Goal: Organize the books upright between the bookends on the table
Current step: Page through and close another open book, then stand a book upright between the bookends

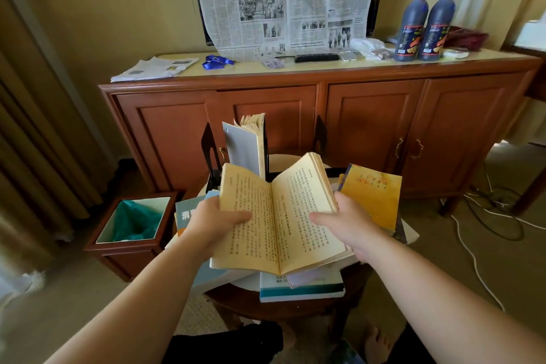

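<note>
An old yellowed book lies spread wide above the small round table. My left hand grips its left half, thumb pressed on the page. My right hand grips its right half the same way. Behind it, a grey-covered book stands upright with fanned pages between two black bookends, the left bookend and the right bookend. A yellow book lies flat on the right. A teal book lies at the left, and a white-and-teal book lies under the held one.
A wooden cabinet stands right behind the table, with two dark bottles, a remote and papers on top. A wooden bin with a green liner sits at the left. Cables trail on the floor at the right.
</note>
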Available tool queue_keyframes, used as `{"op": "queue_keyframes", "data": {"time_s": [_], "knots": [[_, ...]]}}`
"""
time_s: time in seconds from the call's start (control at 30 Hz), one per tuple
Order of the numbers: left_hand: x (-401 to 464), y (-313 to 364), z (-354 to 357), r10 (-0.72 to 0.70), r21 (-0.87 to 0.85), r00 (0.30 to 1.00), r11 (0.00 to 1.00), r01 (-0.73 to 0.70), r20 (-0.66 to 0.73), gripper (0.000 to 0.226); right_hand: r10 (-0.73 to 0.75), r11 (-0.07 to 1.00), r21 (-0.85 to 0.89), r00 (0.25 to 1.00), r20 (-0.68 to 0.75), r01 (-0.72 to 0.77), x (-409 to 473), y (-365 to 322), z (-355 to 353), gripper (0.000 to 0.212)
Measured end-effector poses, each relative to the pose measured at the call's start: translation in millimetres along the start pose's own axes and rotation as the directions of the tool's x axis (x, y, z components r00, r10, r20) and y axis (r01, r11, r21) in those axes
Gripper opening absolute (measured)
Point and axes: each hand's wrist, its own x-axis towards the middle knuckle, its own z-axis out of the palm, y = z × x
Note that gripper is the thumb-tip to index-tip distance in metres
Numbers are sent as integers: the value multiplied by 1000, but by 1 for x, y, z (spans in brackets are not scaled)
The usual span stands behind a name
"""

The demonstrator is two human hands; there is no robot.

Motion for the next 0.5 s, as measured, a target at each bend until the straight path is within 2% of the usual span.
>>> {"op": "queue_keyframes", "data": {"time_s": [0.1, 0.2, 0.27, 0.3, 0.33, 0.37, 0.43, 0.5], "knots": [[-13, 20, 6, 158, -212, 970, 970, -117, 184, 32, -71, 996, 49, 997, 14, 70, -2, -10, 2, 43], [-26, 35, 16, 311, -352, 886, 918, -185, 346, 26, -126, 989, 74, 992, -12, 126, -4, -19, 6, 39], [-29, 35, 27, 389, -327, 828, 906, -267, 403, 42, -131, 981, 136, 991, -36, 135, -5, -24, 9, 38], [-30, 32, 33, 413, -282, 817, 905, -319, 403, 53, -136, 972, 188, 990, -27, 139, -7, -26, 9, 46], [-28, 30, 39, 430, -227, 811, 902, -367, 396, 56, -143, 963, 227, 990, -13, 142, -6, -25, 10, 57], [-27, 27, 44, 438, -185, 803, 899, -398, 403, 48, -147, 958, 247, 989, 0, 142, -5, -24, 12, 61], [-25, 23, 50, 459, -136, 777, 884, -447, 430, 34, -156, 955, 257, 988, -3, 151, -3, -20, 16, 41], [-18, 17, 53, 471, -103, 783, 875, -473, 406, 36, -113, 947, 295, 992, -51, 123, 0, -18, 17, 24]]}}
